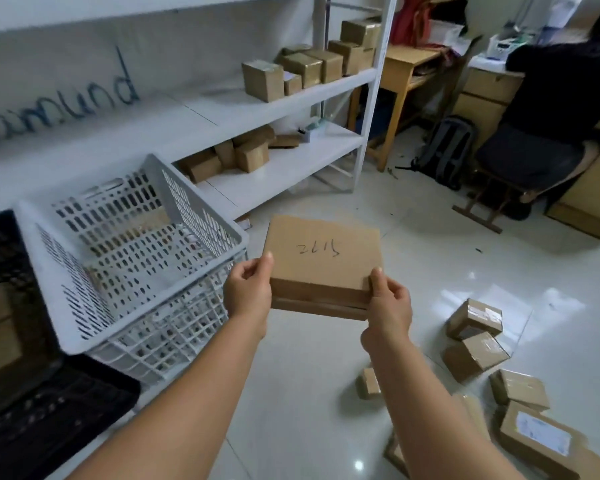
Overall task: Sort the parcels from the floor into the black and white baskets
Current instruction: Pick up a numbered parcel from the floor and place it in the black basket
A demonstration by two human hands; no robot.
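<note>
Tiled floor point(309, 393), parcel point(321, 268) between both hands' fingers point(378, 277)

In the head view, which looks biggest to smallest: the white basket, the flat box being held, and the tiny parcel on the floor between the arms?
1. White basket
2. Held flat box, though being near the camera may flatter it
3. Small floor parcel, clearly smallest

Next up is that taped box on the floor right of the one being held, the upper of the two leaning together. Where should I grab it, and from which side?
Probably from above, across the taped box's two long sides. It sits tilted, propped on the box below it, with its taped top face up and clear. Both the left hand and right hand grip the flat parcel now, so one must be freed first.
</note>
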